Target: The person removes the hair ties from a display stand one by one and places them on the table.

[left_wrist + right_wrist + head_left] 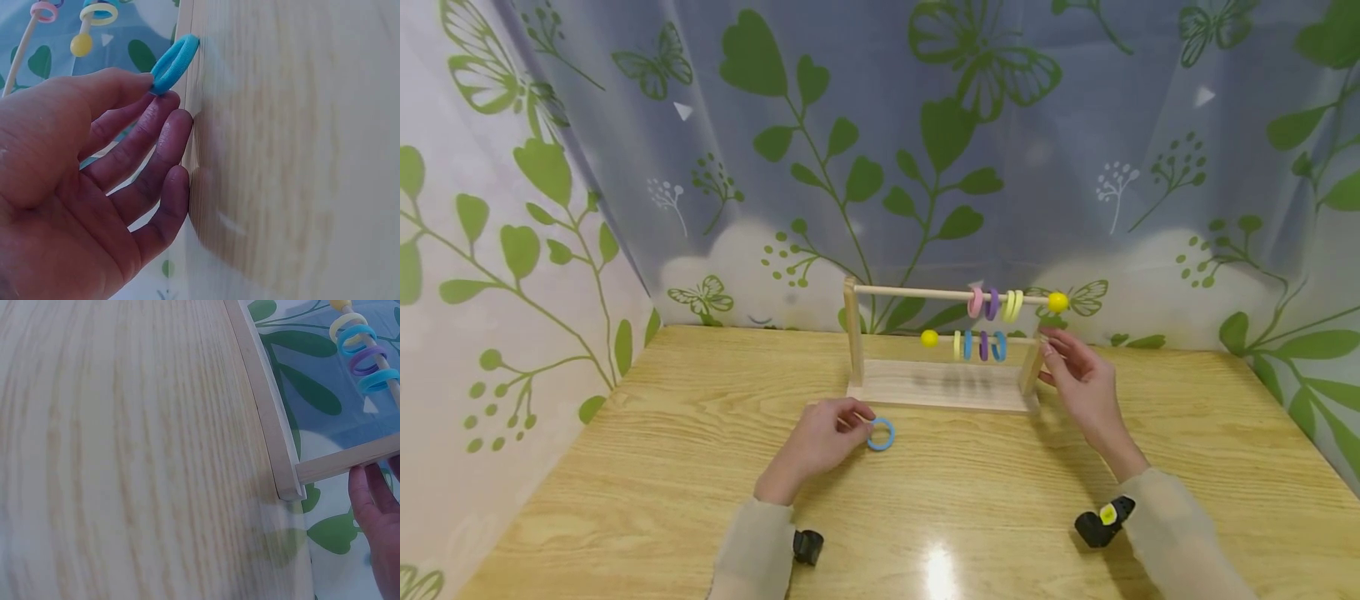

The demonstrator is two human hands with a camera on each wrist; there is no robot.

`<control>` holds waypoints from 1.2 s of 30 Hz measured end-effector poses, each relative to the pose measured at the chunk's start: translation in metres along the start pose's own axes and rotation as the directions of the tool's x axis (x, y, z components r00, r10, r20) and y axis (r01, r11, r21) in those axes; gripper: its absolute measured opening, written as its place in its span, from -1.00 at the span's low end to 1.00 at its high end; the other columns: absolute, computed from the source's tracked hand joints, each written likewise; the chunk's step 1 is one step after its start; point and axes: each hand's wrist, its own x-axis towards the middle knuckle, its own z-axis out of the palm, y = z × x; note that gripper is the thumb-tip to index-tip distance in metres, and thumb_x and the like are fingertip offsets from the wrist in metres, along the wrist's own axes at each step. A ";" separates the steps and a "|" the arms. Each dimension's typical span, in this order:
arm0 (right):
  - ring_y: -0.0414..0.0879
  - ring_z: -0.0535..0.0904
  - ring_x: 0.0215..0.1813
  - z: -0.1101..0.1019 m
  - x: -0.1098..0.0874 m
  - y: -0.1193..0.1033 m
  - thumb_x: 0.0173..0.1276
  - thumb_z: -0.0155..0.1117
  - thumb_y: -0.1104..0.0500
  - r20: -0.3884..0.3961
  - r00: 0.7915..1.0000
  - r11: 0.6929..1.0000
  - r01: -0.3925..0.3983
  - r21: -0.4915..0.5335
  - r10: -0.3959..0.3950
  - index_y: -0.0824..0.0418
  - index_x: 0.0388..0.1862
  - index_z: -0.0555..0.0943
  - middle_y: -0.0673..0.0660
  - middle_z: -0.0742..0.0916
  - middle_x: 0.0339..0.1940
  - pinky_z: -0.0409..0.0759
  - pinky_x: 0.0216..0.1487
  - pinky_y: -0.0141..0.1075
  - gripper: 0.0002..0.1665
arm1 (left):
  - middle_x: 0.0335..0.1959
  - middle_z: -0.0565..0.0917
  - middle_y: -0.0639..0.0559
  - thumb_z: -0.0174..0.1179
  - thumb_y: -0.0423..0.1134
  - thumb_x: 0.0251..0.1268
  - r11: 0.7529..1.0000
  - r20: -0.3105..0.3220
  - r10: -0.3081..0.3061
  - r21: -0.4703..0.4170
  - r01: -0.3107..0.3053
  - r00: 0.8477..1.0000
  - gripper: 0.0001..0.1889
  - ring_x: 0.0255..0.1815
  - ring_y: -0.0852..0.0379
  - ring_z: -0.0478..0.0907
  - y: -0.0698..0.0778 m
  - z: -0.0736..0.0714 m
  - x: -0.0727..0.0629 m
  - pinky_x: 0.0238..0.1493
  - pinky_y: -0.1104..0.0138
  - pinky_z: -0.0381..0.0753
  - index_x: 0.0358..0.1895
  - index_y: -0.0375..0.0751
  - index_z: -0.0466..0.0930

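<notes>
My left hand [823, 433] pinches a light-blue hair tie [891, 435] between thumb and fingers, low over the table in front of the rack. In the left wrist view the hair tie [177, 62] stands tilted at the thumb tip, and the other fingers curve loosely near the tabletop. My right hand [1082, 383] holds the right post [1032, 367] of a wooden rack [940, 398] near its top. The right wrist view shows its fingers [362, 494] against the post's outer side. Pink, purple and yellow hair ties [1012, 307] hang on the upper rod; yellow, blue and purple ones [967, 345] on the lower.
A yellow ball [1057, 302] caps the upper rod's right end, another yellow ball [929, 338] the lower rod's left end. The wood-grain table [715, 375] runs back to a leaf-and-butterfly curtain [865, 125]. Black wrist cameras [1101, 527] sit at both sleeves.
</notes>
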 end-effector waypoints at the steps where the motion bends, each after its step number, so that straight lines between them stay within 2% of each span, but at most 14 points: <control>1: -0.49 0.66 0.01 0.000 0.000 0.000 0.61 0.13 0.12 -0.001 1.000 1.000 -0.001 -0.001 0.001 0.35 0.41 0.48 -0.36 0.66 0.02 0.72 -0.09 -0.48 -0.48 | -0.26 0.77 0.01 0.28 -0.25 0.39 1.000 0.001 0.001 0.000 -0.001 1.000 -0.89 -0.27 0.16 0.66 0.000 0.000 0.000 -0.16 0.25 0.66 -0.12 -0.13 0.74; 11: -0.50 0.66 0.00 0.001 0.000 0.000 0.60 0.14 0.12 -0.006 1.000 1.000 -0.006 0.008 0.006 0.37 0.41 0.48 -0.37 0.67 0.01 0.70 -0.10 -0.50 -0.47 | -0.25 0.77 0.00 0.28 -0.30 0.37 1.000 0.016 0.022 0.004 -0.022 1.000 -0.88 -0.24 0.15 0.67 0.001 -0.001 0.000 -0.08 0.24 0.69 -0.12 -0.17 0.75; 23: -0.50 0.66 0.00 0.001 -0.001 -0.002 0.60 0.14 0.12 -0.008 1.000 1.000 -0.018 0.016 0.018 0.40 0.41 0.46 -0.37 0.67 0.01 0.70 -0.09 -0.50 -0.46 | -0.19 0.77 0.02 0.29 -0.22 0.37 1.000 0.046 0.011 -0.009 -0.011 0.999 -0.82 -0.20 0.13 0.70 0.002 -0.004 -0.001 -0.08 0.24 0.69 -0.03 -0.14 0.72; 30: -0.49 0.66 -0.01 0.001 0.000 -0.002 0.60 0.15 0.11 -0.010 1.000 1.000 -0.017 0.012 0.017 0.38 0.41 0.48 -0.36 0.67 0.00 0.70 -0.11 -0.51 -0.47 | -0.15 0.76 0.05 0.27 -0.19 0.38 1.000 0.032 -0.007 -0.019 0.008 0.999 -0.78 -0.19 0.15 0.69 0.008 -0.003 0.000 -0.11 0.27 0.67 0.03 -0.11 0.71; 36: -0.49 0.65 -0.01 0.001 0.000 -0.001 0.60 0.14 0.11 -0.007 1.000 1.000 -0.017 0.012 0.017 0.37 0.42 0.47 -0.35 0.67 0.01 0.70 -0.10 -0.51 -0.47 | -0.13 0.77 0.06 0.27 -0.18 0.40 0.999 0.000 0.013 -0.030 -0.013 1.000 -0.76 -0.20 0.15 0.67 0.016 0.001 0.003 -0.12 0.27 0.67 0.05 -0.11 0.70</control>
